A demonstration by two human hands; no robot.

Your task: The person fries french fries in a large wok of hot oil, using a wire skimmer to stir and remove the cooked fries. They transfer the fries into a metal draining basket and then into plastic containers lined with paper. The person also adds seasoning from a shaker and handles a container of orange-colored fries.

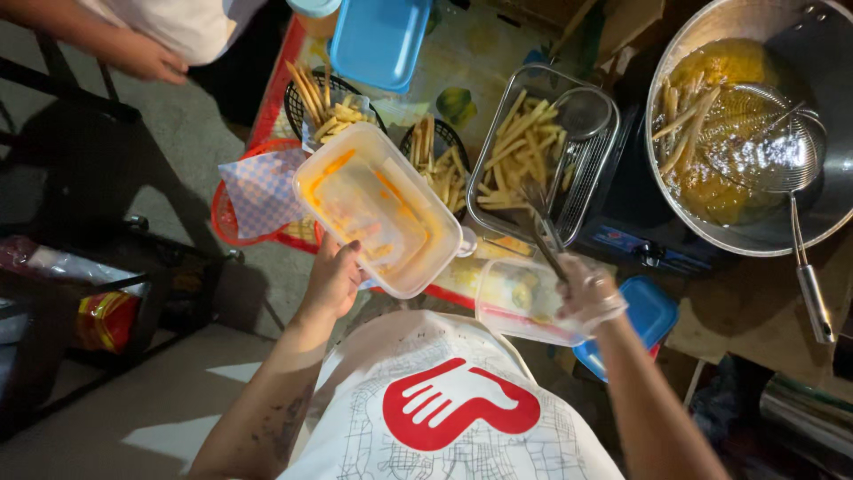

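My left hand (333, 277) grips the near edge of a clear plastic tub (378, 206) smeared with orange sauce, tilted up above the table. My right hand (588, 293), in a thin clear glove, holds metal tongs (544, 229) that point up toward a wire basket of fries (533, 156). A second clear tub (520, 300) sits just under my right hand.
Two black baskets of fries (330, 105) and a red basket with checked paper (258, 191) stand on the table. A big pan of hot oil with fries and a skimmer (751, 133) is at right. Blue lids (380, 37) lie nearby. Another person's hand (147, 60) is top left.
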